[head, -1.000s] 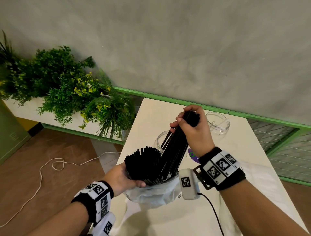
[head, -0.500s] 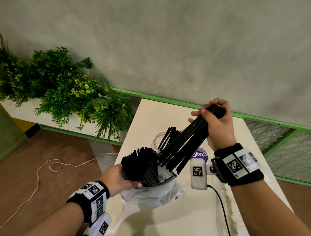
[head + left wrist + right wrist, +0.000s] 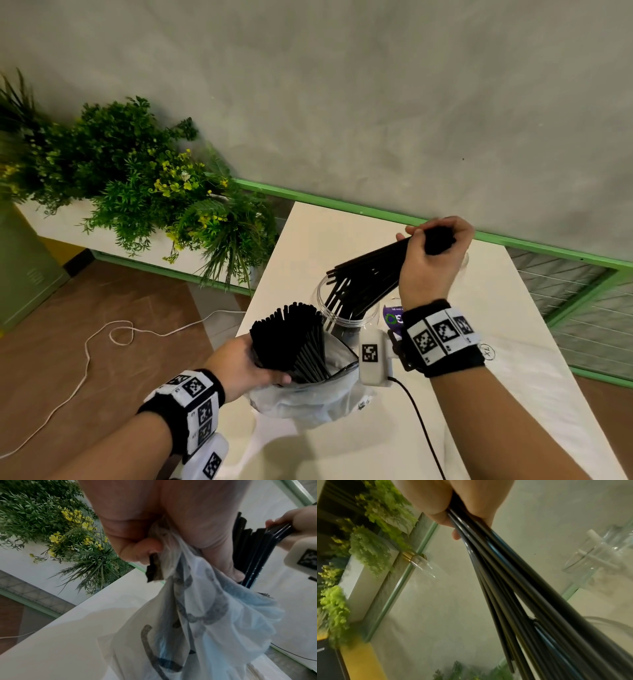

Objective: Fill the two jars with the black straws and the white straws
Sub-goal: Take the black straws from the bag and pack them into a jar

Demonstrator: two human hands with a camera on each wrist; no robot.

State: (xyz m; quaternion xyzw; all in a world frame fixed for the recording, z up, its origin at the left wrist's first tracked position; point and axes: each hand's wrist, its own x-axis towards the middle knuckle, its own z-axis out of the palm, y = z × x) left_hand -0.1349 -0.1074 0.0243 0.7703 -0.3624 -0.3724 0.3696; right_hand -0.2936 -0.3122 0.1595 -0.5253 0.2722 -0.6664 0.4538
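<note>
My right hand (image 3: 432,251) grips a bundle of black straws (image 3: 371,270) by its upper end; the lower ends fan out and reach down into a clear jar (image 3: 323,308) at the table's middle. The same bundle (image 3: 513,588) fills the right wrist view. My left hand (image 3: 239,365) holds a thin white plastic bag (image 3: 308,401) around a thick bunch of black straws (image 3: 291,337) that stick up out of it. In the left wrist view my fingers (image 3: 142,551) pinch the bag (image 3: 205,615). A second clear jar (image 3: 599,558) stands farther right with a white straw in it.
The white table (image 3: 335,240) runs toward a grey wall with a green rail (image 3: 548,246). A planter of green plants (image 3: 137,192) stands left of the table. A purple-labelled item (image 3: 392,317) sits behind my right wrist. A white cord (image 3: 102,346) lies on the brown floor.
My right hand has drawn its bundle of black straws out of the bag, carried it up and to the right, and its lower ends now dip into the clear jar. The left hand stays put.
</note>
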